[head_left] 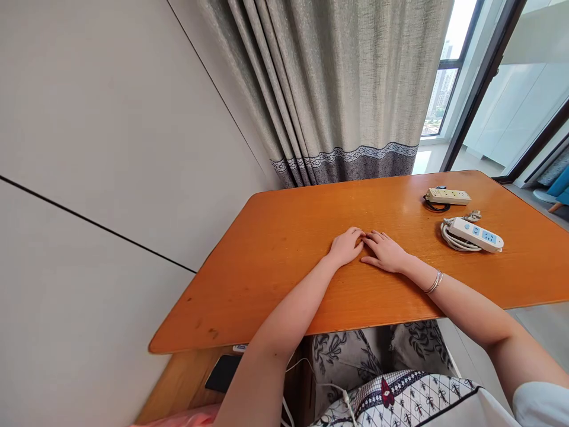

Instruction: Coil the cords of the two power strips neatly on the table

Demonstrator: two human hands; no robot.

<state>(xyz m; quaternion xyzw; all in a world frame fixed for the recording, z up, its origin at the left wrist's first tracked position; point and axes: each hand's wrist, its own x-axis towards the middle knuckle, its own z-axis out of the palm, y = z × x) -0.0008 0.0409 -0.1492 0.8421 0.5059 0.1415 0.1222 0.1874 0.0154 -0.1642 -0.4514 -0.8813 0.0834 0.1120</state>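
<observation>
Both hands rest on the orange-brown wooden table [267, 249], with their fingertips meeting near its middle. My left hand [347, 246] lies palm down, its fingers slightly bent and nothing visible in it. Beside it, my right hand [384, 251] lies flat with the thumb spread away from the fingers, holding nothing; a silver bracelet [434, 281] circles that wrist. To the right of my right hand is a white power strip [478, 233] with blue sockets and a coiled white cable. Behind that strip sits a cream power strip [448, 196] with a black cable.
A grey curtain [355, 77] hangs behind the table, and a pale wall [111, 118] borders its left side. Glass doors and a window stand at the right. Below the front edge are a black flat object [222, 373], a white cable and patterned fabric.
</observation>
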